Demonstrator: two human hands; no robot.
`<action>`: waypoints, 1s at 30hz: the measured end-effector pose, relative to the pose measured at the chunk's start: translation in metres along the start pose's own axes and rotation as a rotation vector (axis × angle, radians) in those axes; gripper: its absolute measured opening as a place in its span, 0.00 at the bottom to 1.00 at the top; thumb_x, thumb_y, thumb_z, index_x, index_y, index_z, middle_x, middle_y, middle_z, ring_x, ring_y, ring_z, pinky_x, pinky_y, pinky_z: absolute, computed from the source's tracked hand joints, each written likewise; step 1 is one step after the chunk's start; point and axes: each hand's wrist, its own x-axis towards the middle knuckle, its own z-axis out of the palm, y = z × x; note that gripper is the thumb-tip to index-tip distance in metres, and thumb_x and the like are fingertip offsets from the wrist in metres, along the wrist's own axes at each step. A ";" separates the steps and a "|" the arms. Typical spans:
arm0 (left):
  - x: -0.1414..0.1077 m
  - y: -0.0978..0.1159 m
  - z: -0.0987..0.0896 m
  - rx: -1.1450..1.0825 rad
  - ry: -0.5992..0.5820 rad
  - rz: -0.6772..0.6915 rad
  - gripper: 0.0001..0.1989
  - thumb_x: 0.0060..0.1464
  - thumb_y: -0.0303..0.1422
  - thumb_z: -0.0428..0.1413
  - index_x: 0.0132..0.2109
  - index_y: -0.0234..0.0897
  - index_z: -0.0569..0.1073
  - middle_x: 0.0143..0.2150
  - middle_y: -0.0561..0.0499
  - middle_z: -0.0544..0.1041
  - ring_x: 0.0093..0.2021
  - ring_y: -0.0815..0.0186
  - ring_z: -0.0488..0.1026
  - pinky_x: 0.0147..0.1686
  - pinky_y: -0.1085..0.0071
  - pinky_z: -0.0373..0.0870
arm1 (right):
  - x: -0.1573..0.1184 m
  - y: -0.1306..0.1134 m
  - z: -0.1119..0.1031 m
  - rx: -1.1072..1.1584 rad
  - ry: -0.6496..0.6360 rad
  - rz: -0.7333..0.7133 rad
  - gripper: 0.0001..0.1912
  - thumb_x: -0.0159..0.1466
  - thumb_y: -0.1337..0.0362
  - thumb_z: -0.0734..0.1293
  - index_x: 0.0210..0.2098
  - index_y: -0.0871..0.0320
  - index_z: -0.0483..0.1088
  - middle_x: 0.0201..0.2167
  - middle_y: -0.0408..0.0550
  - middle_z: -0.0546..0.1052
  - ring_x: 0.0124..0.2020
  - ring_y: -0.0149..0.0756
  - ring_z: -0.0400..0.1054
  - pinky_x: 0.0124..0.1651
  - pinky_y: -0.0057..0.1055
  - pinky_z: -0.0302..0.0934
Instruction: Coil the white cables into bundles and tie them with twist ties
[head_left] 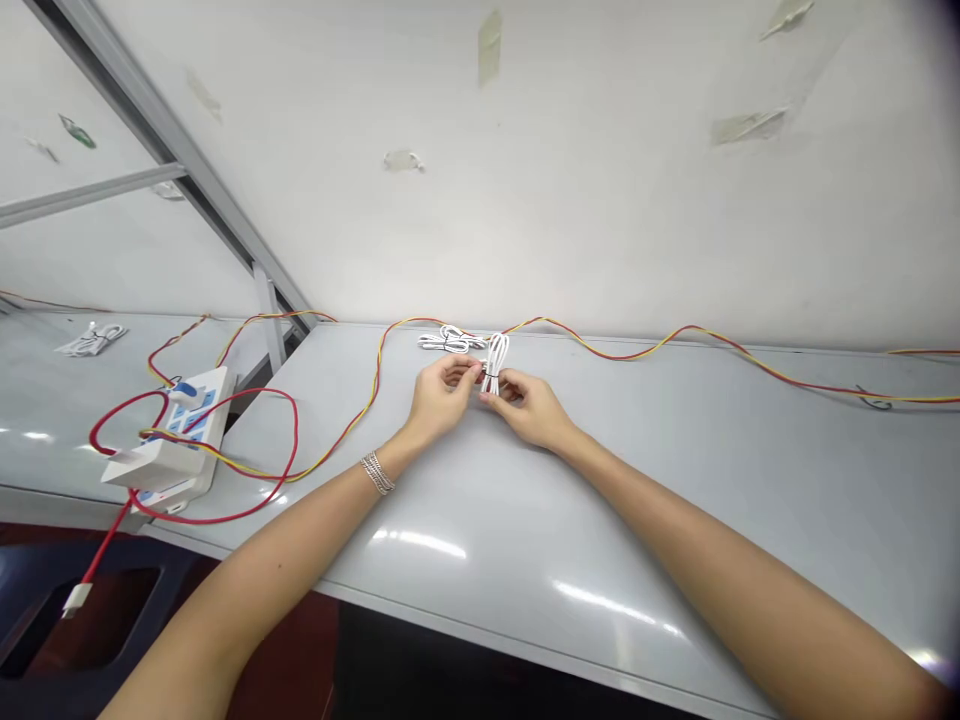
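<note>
A coiled white cable (pixel 496 352), cinched at its middle with a dark tie, stands upright between my two hands above the grey table. My right hand (pixel 529 403) grips the lower part of the bundle with thumb and fingers. On the other side, my left hand (pixel 444 392) is closed in a pinch near the tie; what its fingertips hold is too small to make out. Just behind my left hand lies another tied white cable bundle (pixel 450 340) on the table.
A white power strip (pixel 214 425) with a plugged-in adapter (pixel 154 465) and looped red cable (pixel 296 430) sits at the left. Twisted red-yellow wire (pixel 637 357) runs along the wall. Another white cable bundle (pixel 94 340) lies far left, past a metal frame post (pixel 268 310).
</note>
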 end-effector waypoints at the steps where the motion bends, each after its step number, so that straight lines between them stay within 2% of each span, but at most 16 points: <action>1: 0.000 0.001 0.000 0.022 0.004 0.000 0.09 0.56 0.36 0.58 0.38 0.33 0.74 0.35 0.46 0.79 0.35 0.65 0.77 0.39 0.69 0.73 | 0.000 0.001 0.000 -0.006 0.019 0.001 0.13 0.61 0.56 0.68 0.38 0.59 0.75 0.31 0.45 0.77 0.28 0.31 0.66 0.35 0.30 0.62; 6: -0.002 0.006 0.002 0.050 0.004 0.001 0.08 0.56 0.35 0.58 0.37 0.33 0.73 0.35 0.46 0.79 0.34 0.65 0.76 0.37 0.71 0.72 | 0.002 0.005 0.001 -0.065 0.193 0.002 0.12 0.55 0.55 0.73 0.29 0.58 0.76 0.28 0.45 0.72 0.26 0.30 0.62 0.33 0.31 0.60; 9: -0.003 0.007 0.002 0.090 -0.017 0.035 0.07 0.57 0.34 0.57 0.37 0.33 0.74 0.36 0.46 0.79 0.35 0.65 0.76 0.37 0.71 0.72 | 0.003 0.006 0.001 -0.057 0.211 0.045 0.12 0.55 0.55 0.73 0.27 0.58 0.77 0.23 0.44 0.70 0.24 0.30 0.61 0.31 0.31 0.59; 12: -0.004 0.006 0.001 0.167 -0.011 0.069 0.08 0.58 0.35 0.56 0.38 0.34 0.74 0.38 0.46 0.79 0.36 0.65 0.76 0.39 0.71 0.72 | 0.003 0.008 0.002 0.073 0.153 0.130 0.11 0.58 0.56 0.70 0.34 0.57 0.80 0.25 0.44 0.76 0.21 0.30 0.65 0.30 0.31 0.62; 15: -0.004 0.006 0.000 0.219 -0.016 0.087 0.08 0.58 0.35 0.56 0.39 0.34 0.75 0.38 0.46 0.79 0.36 0.65 0.76 0.38 0.71 0.71 | 0.003 0.011 0.003 0.163 0.141 0.129 0.13 0.59 0.58 0.69 0.40 0.56 0.81 0.37 0.48 0.82 0.23 0.32 0.70 0.32 0.33 0.68; 18: -0.004 0.005 0.000 0.248 -0.017 0.085 0.09 0.58 0.35 0.56 0.39 0.34 0.75 0.37 0.47 0.79 0.35 0.66 0.75 0.37 0.71 0.70 | 0.003 0.013 0.003 0.241 0.128 0.085 0.18 0.58 0.60 0.69 0.47 0.55 0.79 0.46 0.49 0.81 0.29 0.35 0.74 0.34 0.32 0.71; 21: -0.002 0.003 0.000 0.272 -0.003 0.067 0.09 0.59 0.35 0.55 0.39 0.34 0.75 0.37 0.47 0.79 0.35 0.66 0.75 0.36 0.71 0.70 | 0.004 0.011 0.002 0.312 0.140 0.078 0.24 0.60 0.58 0.67 0.56 0.55 0.74 0.47 0.49 0.80 0.33 0.36 0.75 0.38 0.33 0.72; 25: -0.001 0.003 -0.002 0.252 0.028 0.028 0.10 0.59 0.36 0.55 0.40 0.33 0.74 0.37 0.46 0.79 0.34 0.66 0.74 0.35 0.71 0.70 | 0.004 0.004 -0.001 0.435 0.118 0.098 0.36 0.63 0.52 0.66 0.68 0.52 0.58 0.53 0.51 0.77 0.28 0.34 0.75 0.40 0.36 0.73; 27: -0.001 0.003 -0.003 0.229 0.030 0.015 0.10 0.59 0.37 0.55 0.40 0.33 0.74 0.35 0.46 0.79 0.32 0.66 0.74 0.33 0.71 0.70 | 0.003 0.003 0.000 0.460 0.095 0.080 0.41 0.61 0.53 0.68 0.70 0.52 0.54 0.56 0.54 0.75 0.32 0.35 0.77 0.42 0.37 0.73; 30: -0.001 0.004 -0.003 0.224 0.035 0.026 0.10 0.58 0.37 0.56 0.39 0.33 0.74 0.35 0.47 0.78 0.32 0.66 0.73 0.31 0.72 0.69 | 0.001 0.002 0.003 0.423 0.079 0.055 0.45 0.57 0.55 0.72 0.70 0.52 0.54 0.59 0.55 0.73 0.32 0.34 0.75 0.40 0.35 0.73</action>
